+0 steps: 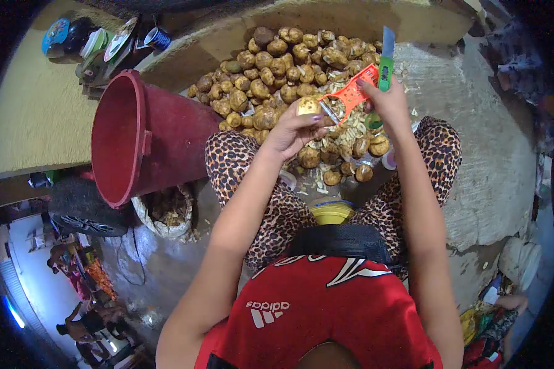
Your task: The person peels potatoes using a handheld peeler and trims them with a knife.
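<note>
My left hand (294, 134) holds a pale, peeled-looking potato (308, 106) between thumb and fingers. Closed around an orange peeler (352, 96), my right hand (389, 103) keeps the peeler's blade beside that potato; whether they touch I cannot tell. The same hand also grips a knife with a green handle (385, 72), its blade pointing away from me. Beyond and below both hands spreads a heap of brown potatoes (264, 77), with pale peelings (346, 130) scattered among them.
A large red bucket (175, 132) lies tilted at the left. Near it are a white sack (143, 215) of scraps and a tyre (83, 206). A yellow container (332, 214) sits between my legs. Dishes and a blue mug (158, 39) stand upper left. Other people appear at the lower edges.
</note>
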`<state>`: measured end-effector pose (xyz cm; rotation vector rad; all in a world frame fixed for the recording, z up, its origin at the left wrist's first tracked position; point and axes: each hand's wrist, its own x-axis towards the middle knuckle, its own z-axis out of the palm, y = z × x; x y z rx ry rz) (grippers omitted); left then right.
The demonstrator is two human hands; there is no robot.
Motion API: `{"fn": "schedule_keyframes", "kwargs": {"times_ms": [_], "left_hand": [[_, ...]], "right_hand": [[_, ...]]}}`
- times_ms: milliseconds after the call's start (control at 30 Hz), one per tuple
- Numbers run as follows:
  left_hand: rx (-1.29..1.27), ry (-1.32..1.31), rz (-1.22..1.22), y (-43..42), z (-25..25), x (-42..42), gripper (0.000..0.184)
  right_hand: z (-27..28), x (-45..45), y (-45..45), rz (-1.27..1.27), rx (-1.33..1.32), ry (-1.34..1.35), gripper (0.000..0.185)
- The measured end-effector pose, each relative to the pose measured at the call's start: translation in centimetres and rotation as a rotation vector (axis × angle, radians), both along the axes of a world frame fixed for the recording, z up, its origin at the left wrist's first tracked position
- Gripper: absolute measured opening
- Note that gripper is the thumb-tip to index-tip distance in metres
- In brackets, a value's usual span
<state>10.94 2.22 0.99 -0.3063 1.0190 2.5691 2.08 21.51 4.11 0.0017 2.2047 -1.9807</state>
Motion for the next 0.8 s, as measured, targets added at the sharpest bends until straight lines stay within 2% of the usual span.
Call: {"fn": "schedule_keyframes", "kwargs": {"times_ms": [100, 133, 233, 367, 433, 533, 633, 733, 800], "left_hand": [[-0.252, -0.002, -0.034, 0.3, 0.3, 0.3, 0.05], [-0.387, 0.044, 0.023, 0.7, 0.3, 0.2, 0.054], [-0.846, 0.218, -0.016, 1.0, -0.5, 0.0, 0.057], [-0.685, 0.2, -0.021, 0.8, -2.1, -0.6, 0.058], [-0.667, 0.202, -0.005, 1.1, -1.0, -0.4, 0.058], [-0.847, 0.301, -0.022, 0.6, 0.6, -0.4, 0.061], [-0.983, 0.349, -0.084, -0.2, -0.7, -0.9, 0.06], [-0.967, 0.274, -0.084, -0.1, -1.4, -1.1, 0.061], [-1.05, 0.317, -0.065, -0.1, -1.4, -1.4, 0.061]], "right_hand": [[0.2, -0.1, 0.0, 0.005, -0.056, -0.019, 0.015], [0.1, -0.1, 0.0, 0.003, -0.073, -0.02, 0.014], [0.2, -0.2, 0.3, 0.072, -0.036, -0.029, 0.015], [0.2, 0.0, -0.2, 0.087, -0.032, -0.04, 0.015], [-0.2, -0.5, 0.0, 0.088, -0.024, -0.035, 0.016], [0.0, -1.2, 0.2, 0.054, 0.023, -0.009, 0.015], [-0.3, -2.2, 0.5, 0.008, -0.047, -0.033, 0.017], [-0.1, -2.6, 0.3, 0.1, -0.094, -0.105, 0.019], [0.6, -2.4, -0.2, 0.156, -0.107, -0.136, 0.02]]}}
